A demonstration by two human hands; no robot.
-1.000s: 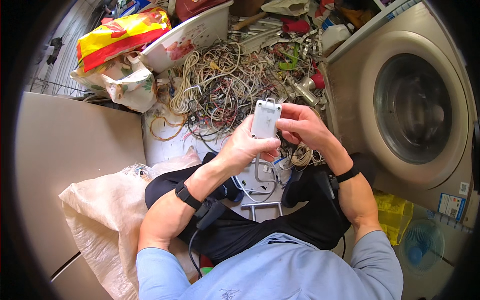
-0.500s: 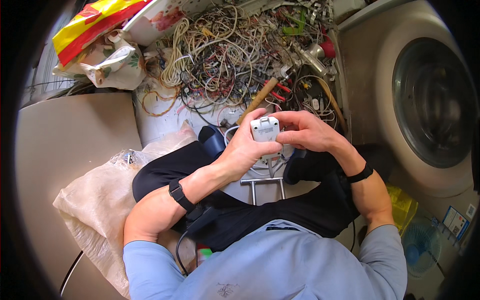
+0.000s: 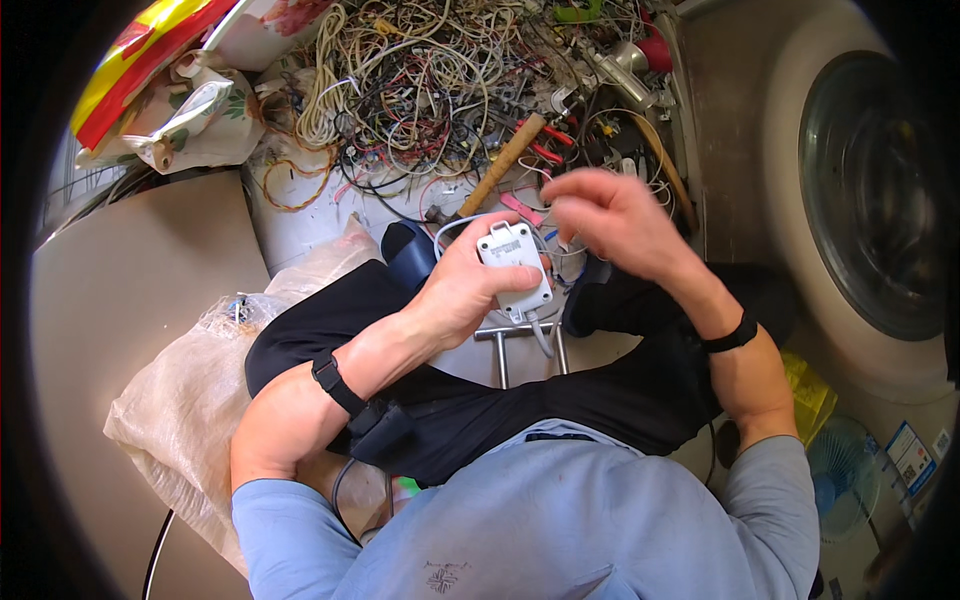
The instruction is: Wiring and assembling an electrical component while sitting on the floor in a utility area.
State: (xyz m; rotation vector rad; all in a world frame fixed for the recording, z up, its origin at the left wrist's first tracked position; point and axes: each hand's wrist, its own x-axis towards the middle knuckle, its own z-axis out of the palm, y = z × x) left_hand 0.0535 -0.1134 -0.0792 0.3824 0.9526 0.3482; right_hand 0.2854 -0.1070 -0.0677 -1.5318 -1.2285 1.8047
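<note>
A small white plastic box, with screw holes at its corners and a loop at one end, is gripped by my left hand. My left thumb presses across its upward face, and the fingers behind it are mostly hidden. A grey-white cable leaves the box's near end and bends downward. Up and to the right, apart from the box, is my right hand. Its fingers are bent and smeared by motion, so whether anything small is in them does not show. Beyond the box lies a wooden-handled hammer.
A tangled heap of wires covers the floor ahead, with red-handled pliers at its edge. A front-loading washing machine stands right. A translucent sack lies left. A metal frame sits between my legs, a blue fan lower right.
My right hand has come off the white box and moved up and right. The box stays in my left hand, tilted slightly and shifted left in view. The whole view has shifted a little.
</note>
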